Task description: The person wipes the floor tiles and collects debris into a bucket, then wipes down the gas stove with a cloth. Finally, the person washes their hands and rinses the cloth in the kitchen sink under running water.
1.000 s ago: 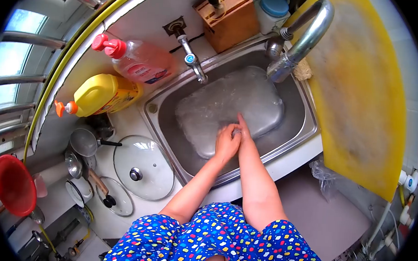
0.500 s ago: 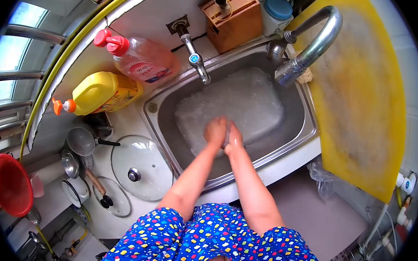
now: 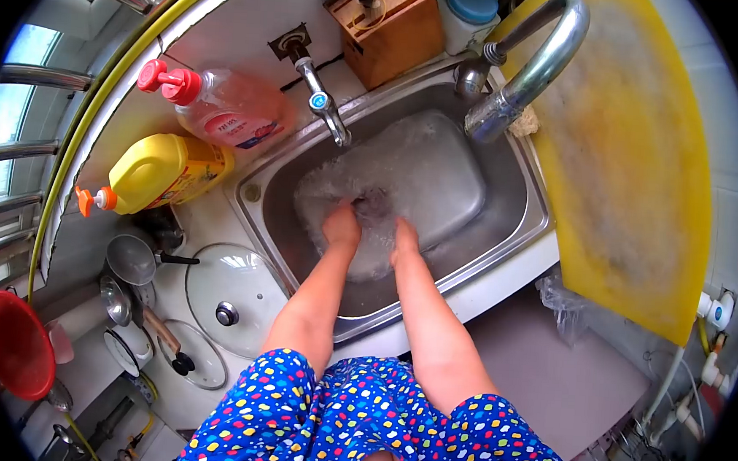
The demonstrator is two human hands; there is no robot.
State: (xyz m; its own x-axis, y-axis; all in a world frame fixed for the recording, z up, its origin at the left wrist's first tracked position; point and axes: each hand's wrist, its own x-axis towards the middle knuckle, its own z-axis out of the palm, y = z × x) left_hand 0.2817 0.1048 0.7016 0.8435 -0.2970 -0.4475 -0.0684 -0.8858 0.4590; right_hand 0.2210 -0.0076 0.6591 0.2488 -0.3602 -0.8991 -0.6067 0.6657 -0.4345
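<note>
Both my hands are down in the steel sink, which holds cloudy, rippling water. My left hand reaches into the water on the left side, its fingertips partly under the surface. A short gap to its right, my right hand is seen edge-on, its fingers dipping in too. Between them the water swirls around a dark, blurred patch; whether that is an object or only stirred water I cannot tell. Splashing hides how the fingers of both hands are bent.
A small tap and a curved faucet overhang the sink. Left stand a red-capped pump bottle, a yellow bottle and a glass lid. A yellow board leans at right; a wooden block stands behind.
My hands, together half a second ago, have parted, the left one moving further left. The water between them is now swirling, with less foam towards the right. The view has shifted slightly.
</note>
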